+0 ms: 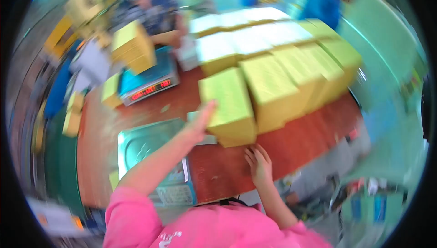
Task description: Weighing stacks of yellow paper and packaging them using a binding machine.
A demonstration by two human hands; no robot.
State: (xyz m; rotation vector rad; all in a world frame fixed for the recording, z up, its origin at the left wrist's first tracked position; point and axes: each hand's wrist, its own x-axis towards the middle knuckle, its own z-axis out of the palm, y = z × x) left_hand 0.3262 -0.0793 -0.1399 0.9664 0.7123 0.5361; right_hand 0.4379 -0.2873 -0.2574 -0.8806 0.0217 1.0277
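A squared stack of yellow paper (pixel 227 104) stands on the red-brown table, at the near left corner of a block of similar stacks. My left hand (pixel 200 125) rests against its left side, gripping that edge; some of its fingers are hidden. By the stack's near lower corner is my right hand (pixel 259 161), its fingers slightly bent and apart, with nothing visible in them. A whitish flat piece (pixel 205 139) shows beside the stack, partly behind my left hand. Under my left forearm lies a scale with a shiny metal pan (pixel 143 141).
Farther left, a second scale (pixel 152 88) with a red lit display carries another yellow stack (pixel 133 45). A masked co-worker (pixel 145 9) has an arm beside it. More yellow stacks (pixel 277 82), some glaring white, fill the table's far right. Another person in blue (pixel 321 7) bends behind.
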